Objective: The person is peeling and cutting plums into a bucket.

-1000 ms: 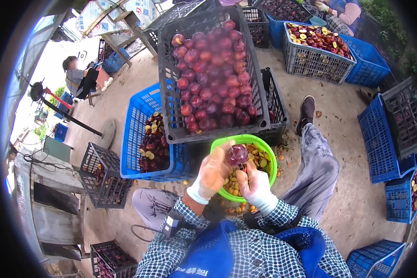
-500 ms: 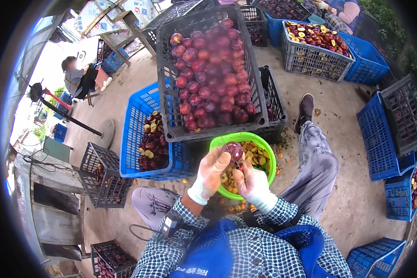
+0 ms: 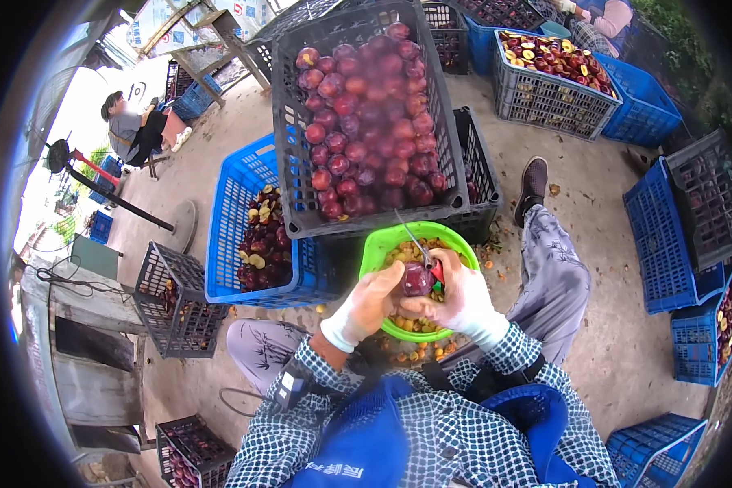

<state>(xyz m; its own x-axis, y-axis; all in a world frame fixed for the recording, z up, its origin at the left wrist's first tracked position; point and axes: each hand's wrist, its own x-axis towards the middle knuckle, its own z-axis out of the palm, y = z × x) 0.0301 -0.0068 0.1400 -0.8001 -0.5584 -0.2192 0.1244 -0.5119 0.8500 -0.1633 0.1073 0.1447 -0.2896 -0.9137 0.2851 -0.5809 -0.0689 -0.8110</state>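
Now we are cupping a plum point(image 3: 417, 281), likely light and slippery, by its sides above the green bowl point(image 3: 375, 248), left hand point(image 3: 372, 301) curled against it, right hand point(image 3: 465, 294) also gripping a metal tool point(image 3: 412, 233).

bright daylight | upper left blown out | haze over piled plums point(image 3: 358, 130) | rim bowed, dark

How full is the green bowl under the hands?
Partly full: the green bowl holds yellowish fruit pieces, and its bare inner wall shows above them.
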